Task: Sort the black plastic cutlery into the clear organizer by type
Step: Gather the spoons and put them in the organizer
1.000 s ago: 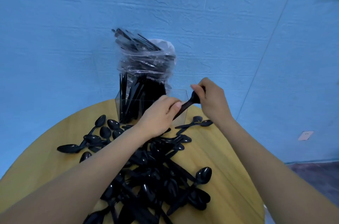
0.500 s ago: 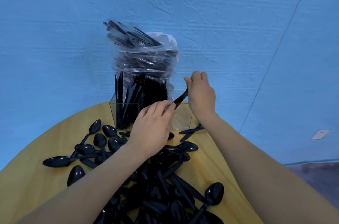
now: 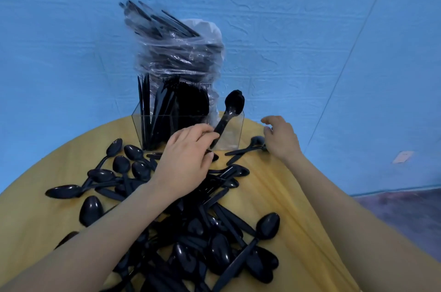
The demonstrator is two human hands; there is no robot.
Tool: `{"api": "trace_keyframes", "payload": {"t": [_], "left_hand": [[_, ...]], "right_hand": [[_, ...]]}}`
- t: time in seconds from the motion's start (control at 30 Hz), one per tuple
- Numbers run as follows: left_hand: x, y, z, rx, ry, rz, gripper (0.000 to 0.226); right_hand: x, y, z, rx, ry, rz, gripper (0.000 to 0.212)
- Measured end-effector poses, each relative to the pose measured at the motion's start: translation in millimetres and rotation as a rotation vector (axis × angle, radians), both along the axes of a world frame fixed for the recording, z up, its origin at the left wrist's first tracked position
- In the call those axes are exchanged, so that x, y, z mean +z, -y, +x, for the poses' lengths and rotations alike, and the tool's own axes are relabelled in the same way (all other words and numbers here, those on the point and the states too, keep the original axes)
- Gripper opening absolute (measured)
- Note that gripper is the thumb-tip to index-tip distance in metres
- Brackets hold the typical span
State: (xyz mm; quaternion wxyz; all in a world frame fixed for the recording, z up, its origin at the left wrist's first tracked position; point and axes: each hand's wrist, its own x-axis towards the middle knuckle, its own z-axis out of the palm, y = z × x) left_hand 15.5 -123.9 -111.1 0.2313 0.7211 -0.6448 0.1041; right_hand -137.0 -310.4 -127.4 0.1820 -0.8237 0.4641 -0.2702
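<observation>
Left hand: hovering over the pile just before the organizer, fingers loosely curled; whether touching the spoon handle, impossible to tell.
Right hand: hanging relaxed and spread, gripping nothing, just beside two loose spoons.
Spoon: standing tilted in the right compartment, bowl rising above the rim.
Clear organizer: sitting at the far table edge, left compartments holding upright cutlery.
Cutlery pile: lying scattered across the wooden table.
Plastic bag: leaning behind the organizer, bulging with more cutlery.
</observation>
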Motion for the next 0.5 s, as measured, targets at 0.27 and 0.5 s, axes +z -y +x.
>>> {"api": "trace_keyframes", "payload": {"t": [0.27, 0.5], "left_hand": [[-7, -26, -8, -0.015, -0.236, 0.278, 0.050], [-13, -35, -23, -0.022, -0.153, 0.408, 0.060]], "right_hand": [[-20, -14, -15, 0.228, -0.398, 0.106, 0.042], [-21, -51, -44, 0.224, -0.418, 0.068, 0.043]]}}
